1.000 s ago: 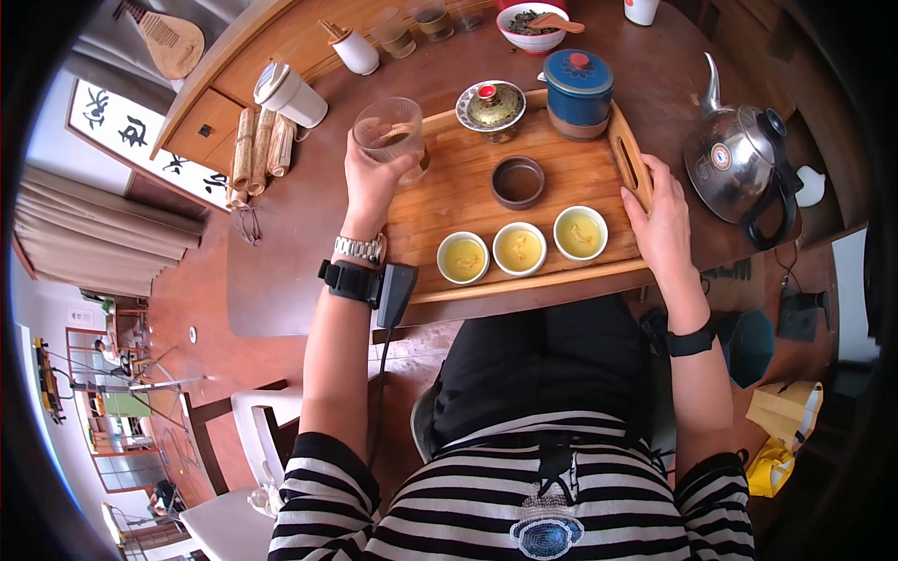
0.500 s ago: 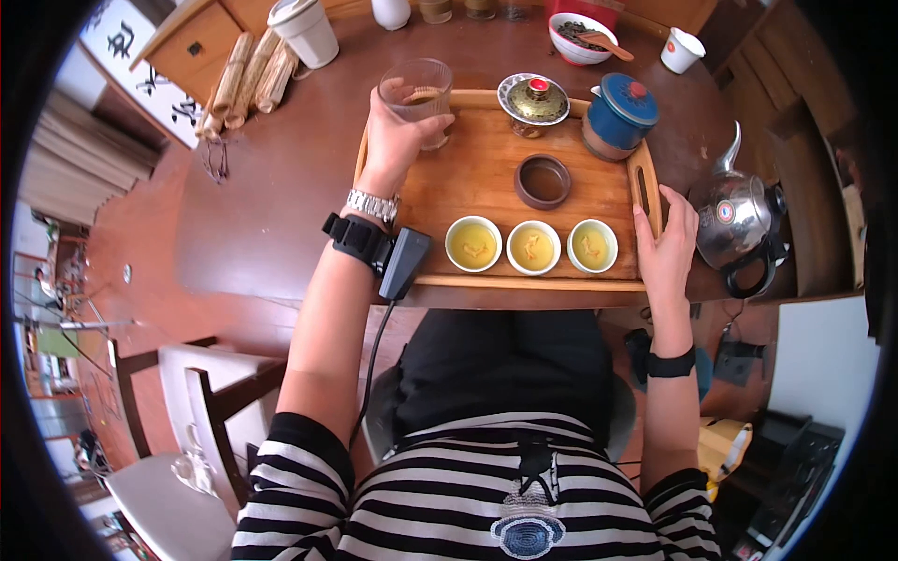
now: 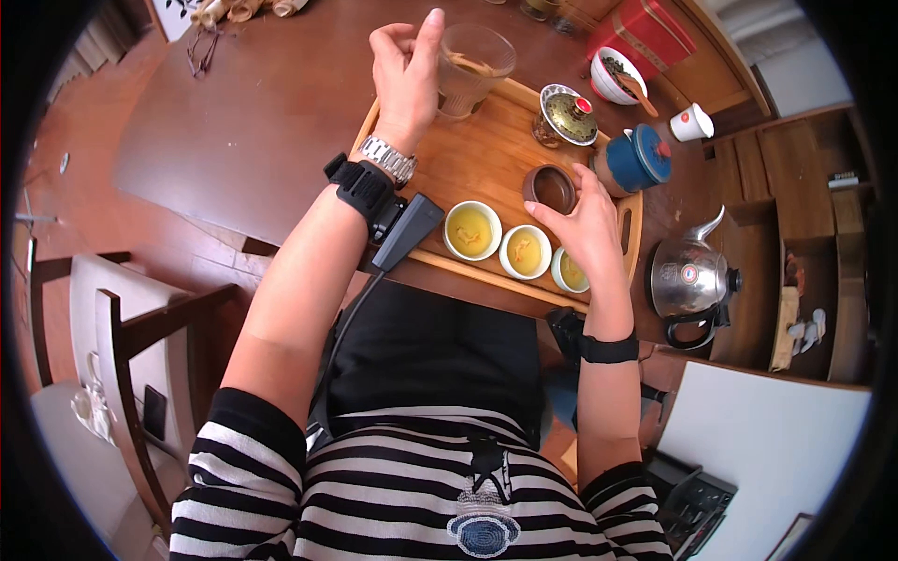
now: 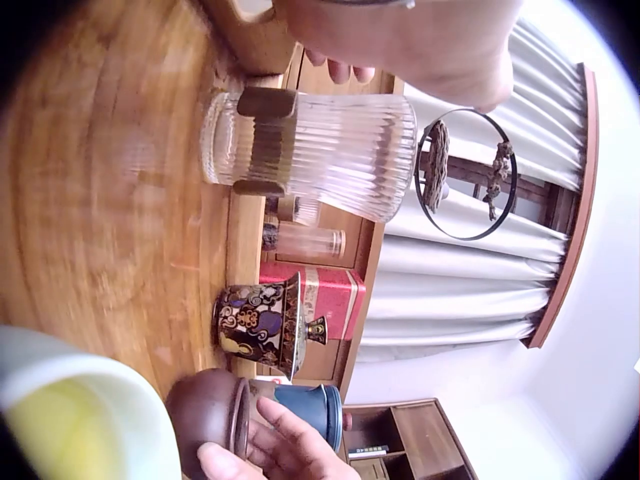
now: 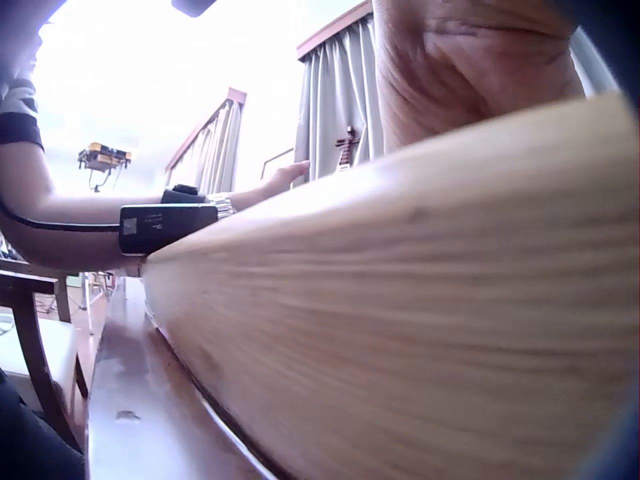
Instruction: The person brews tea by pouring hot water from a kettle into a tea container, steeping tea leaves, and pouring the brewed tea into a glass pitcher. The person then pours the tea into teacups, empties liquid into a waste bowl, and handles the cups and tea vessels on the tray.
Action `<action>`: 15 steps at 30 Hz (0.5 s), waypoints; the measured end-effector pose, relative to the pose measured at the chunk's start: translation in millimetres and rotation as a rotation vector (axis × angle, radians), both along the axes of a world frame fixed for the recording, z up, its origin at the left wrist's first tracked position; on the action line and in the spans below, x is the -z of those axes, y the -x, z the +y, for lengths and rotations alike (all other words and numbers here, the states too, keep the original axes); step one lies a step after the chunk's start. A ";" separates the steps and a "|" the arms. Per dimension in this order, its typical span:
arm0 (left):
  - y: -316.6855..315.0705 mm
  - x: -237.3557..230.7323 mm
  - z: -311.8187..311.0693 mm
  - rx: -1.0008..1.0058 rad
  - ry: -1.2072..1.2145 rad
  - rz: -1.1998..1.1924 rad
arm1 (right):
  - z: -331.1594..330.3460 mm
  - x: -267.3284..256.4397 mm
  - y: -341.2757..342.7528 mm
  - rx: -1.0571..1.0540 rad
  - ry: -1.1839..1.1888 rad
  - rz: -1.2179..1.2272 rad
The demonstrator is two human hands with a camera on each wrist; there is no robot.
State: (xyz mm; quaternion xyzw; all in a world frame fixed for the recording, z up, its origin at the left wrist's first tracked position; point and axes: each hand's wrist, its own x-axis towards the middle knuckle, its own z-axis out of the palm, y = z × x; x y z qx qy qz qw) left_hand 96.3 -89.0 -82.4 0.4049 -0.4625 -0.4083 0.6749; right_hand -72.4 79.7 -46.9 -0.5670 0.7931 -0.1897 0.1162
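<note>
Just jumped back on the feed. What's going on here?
A person is at a tray. The left hand is beside the glass, not holding it. The right hand is at the brown cup, thumb and fingers about its rim; whether it grips is unclear. Three tea cups stand filled along the near side.

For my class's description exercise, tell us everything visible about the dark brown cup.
The round dark brown cup looks ceramic, with a ridged rim and no visible handle. It appears upright on the wooden tray, beyond the white cups; its contents are unclear. The right hand holds its rim between thumb and fingers.
</note>
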 end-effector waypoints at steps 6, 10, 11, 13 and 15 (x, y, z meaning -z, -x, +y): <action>2.7 -16.9 14.0 0.065 -0.090 0.142 | -5.5 -0.5 -5.0 -0.024 -0.031 0.060; 6.0 -12.2 10.9 0.121 -0.050 0.258 | -7.6 2.5 -3.6 -0.024 -0.020 0.088; 4.9 -13.9 12.0 0.120 -0.051 0.261 | -8.2 2.4 -4.0 -0.008 -0.025 0.073; 2.9 -16.3 13.2 0.143 -0.140 0.221 | -8.3 1.0 -4.8 0.006 -0.029 0.059; 4.7 -13.7 11.4 0.133 -0.113 0.242 | -6.1 -1.7 -3.0 0.043 0.046 0.020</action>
